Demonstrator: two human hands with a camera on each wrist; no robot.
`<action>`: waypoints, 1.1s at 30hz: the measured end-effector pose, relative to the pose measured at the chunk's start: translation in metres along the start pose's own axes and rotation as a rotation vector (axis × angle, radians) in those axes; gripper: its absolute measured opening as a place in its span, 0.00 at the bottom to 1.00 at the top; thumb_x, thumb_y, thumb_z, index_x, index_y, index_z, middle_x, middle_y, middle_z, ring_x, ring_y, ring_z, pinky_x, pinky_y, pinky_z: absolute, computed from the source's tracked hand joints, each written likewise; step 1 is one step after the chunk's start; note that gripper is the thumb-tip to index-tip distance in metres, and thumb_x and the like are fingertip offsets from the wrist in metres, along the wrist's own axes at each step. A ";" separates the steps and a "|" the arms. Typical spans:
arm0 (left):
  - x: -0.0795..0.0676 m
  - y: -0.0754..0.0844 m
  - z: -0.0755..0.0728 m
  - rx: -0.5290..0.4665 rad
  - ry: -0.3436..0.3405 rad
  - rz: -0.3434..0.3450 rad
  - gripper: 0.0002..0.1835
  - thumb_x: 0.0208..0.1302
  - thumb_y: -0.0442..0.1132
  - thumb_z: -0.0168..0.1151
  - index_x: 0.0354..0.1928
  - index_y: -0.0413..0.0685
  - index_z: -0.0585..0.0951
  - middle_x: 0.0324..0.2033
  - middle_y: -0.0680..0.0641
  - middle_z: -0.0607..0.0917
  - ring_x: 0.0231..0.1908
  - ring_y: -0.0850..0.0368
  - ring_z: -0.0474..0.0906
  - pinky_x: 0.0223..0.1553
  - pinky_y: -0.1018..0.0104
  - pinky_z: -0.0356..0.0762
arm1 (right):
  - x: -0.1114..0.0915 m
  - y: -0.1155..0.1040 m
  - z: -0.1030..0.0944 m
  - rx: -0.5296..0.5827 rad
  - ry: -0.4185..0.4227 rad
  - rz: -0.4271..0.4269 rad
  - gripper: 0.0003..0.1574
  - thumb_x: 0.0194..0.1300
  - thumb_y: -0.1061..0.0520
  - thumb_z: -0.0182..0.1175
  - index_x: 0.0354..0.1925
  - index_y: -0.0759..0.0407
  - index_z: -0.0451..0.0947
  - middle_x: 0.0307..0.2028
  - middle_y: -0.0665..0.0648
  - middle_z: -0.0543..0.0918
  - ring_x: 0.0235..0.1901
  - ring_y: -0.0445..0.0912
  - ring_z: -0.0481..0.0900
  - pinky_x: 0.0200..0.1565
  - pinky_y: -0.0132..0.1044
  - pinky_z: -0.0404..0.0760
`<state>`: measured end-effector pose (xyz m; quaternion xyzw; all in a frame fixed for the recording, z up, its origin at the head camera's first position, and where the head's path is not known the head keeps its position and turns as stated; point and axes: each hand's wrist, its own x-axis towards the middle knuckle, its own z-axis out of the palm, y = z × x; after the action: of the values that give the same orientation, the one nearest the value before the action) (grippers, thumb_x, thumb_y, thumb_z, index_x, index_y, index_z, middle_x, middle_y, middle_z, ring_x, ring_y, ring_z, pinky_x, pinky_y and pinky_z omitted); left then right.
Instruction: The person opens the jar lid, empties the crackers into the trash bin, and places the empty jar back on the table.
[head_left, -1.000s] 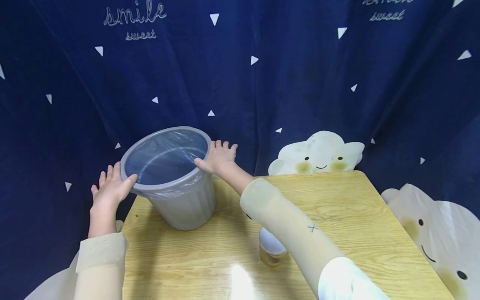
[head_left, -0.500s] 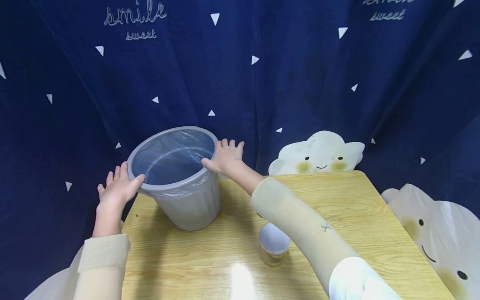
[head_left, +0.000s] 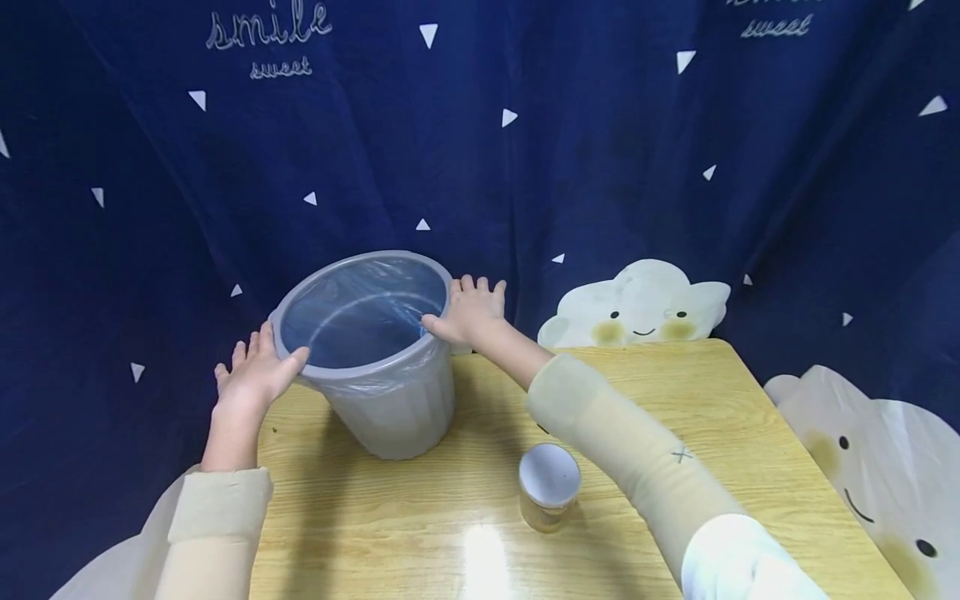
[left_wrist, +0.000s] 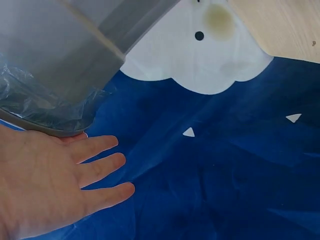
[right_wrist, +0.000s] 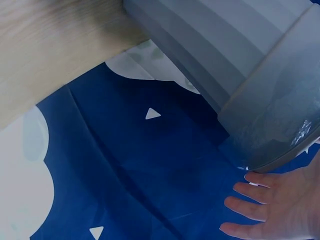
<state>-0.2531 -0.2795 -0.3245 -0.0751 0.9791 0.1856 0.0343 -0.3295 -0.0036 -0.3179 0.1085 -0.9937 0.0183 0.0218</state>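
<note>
A grey trash bin [head_left: 397,417] with a clear plastic liner [head_left: 352,385] folded over its rim stands at the left of the wooden table, its mouth upward. My left hand [head_left: 253,375] presses the left side of the rim, the thumb lying over the edge and the other fingers spread straight outside. On the opposite side my right hand [head_left: 471,317] rests against the rim in the same manner, thumb over the edge. Both wrist views show straight, parted fingers [left_wrist: 102,170] beside the liner-covered rim. Right of the bin is a small brownish cup [head_left: 547,492] with a whitish round top.
The wooden table [head_left: 660,400] has its back edge close to a dark blue curtain [head_left: 465,150] with white triangles. Smiling cloud shapes [head_left: 645,304] show behind and at the right of the table. My right forearm reaches across above the tabletop.
Both hands and the bin between them have shifted steadily to the right along the table. The cup, partly covered by my right arm before, now shows whole and has stayed in place.
</note>
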 end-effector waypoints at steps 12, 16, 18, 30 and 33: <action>0.000 0.021 0.006 0.033 0.002 0.016 0.46 0.63 0.59 0.40 0.68 0.32 0.39 0.66 0.26 0.43 0.65 0.28 0.33 0.57 0.29 0.31 | -0.007 0.021 -0.002 0.015 0.015 0.003 0.55 0.53 0.24 0.44 0.65 0.59 0.59 0.62 0.58 0.64 0.61 0.57 0.59 0.60 0.61 0.51; 0.000 0.027 0.008 0.033 -0.003 0.018 0.46 0.63 0.59 0.40 0.68 0.31 0.39 0.66 0.26 0.43 0.65 0.29 0.32 0.58 0.29 0.30 | -0.009 0.028 -0.003 0.017 0.004 0.007 0.54 0.53 0.24 0.44 0.65 0.59 0.58 0.63 0.58 0.63 0.62 0.57 0.58 0.60 0.61 0.51; 0.000 0.030 0.009 0.032 -0.003 0.020 0.46 0.62 0.59 0.41 0.68 0.32 0.40 0.66 0.26 0.43 0.65 0.29 0.31 0.58 0.29 0.30 | -0.010 0.032 -0.003 0.024 0.001 0.007 0.54 0.54 0.24 0.44 0.66 0.59 0.58 0.63 0.58 0.63 0.62 0.57 0.58 0.61 0.61 0.51; 0.003 0.048 0.013 0.049 -0.005 0.033 0.45 0.63 0.59 0.41 0.69 0.33 0.40 0.66 0.27 0.43 0.66 0.31 0.32 0.59 0.31 0.31 | -0.015 0.051 -0.003 0.042 0.014 0.021 0.55 0.54 0.25 0.43 0.66 0.60 0.57 0.64 0.60 0.62 0.63 0.57 0.57 0.60 0.61 0.50; 0.004 0.052 0.014 0.051 -0.004 0.036 0.45 0.63 0.59 0.41 0.69 0.33 0.39 0.66 0.27 0.43 0.66 0.31 0.32 0.59 0.31 0.31 | -0.016 0.055 -0.004 0.047 0.019 0.028 0.54 0.54 0.25 0.44 0.66 0.60 0.57 0.64 0.59 0.62 0.63 0.57 0.57 0.60 0.61 0.50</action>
<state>-0.2649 -0.2272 -0.3191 -0.0560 0.9847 0.1614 0.0346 -0.3253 0.0540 -0.3168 0.0951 -0.9941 0.0430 0.0285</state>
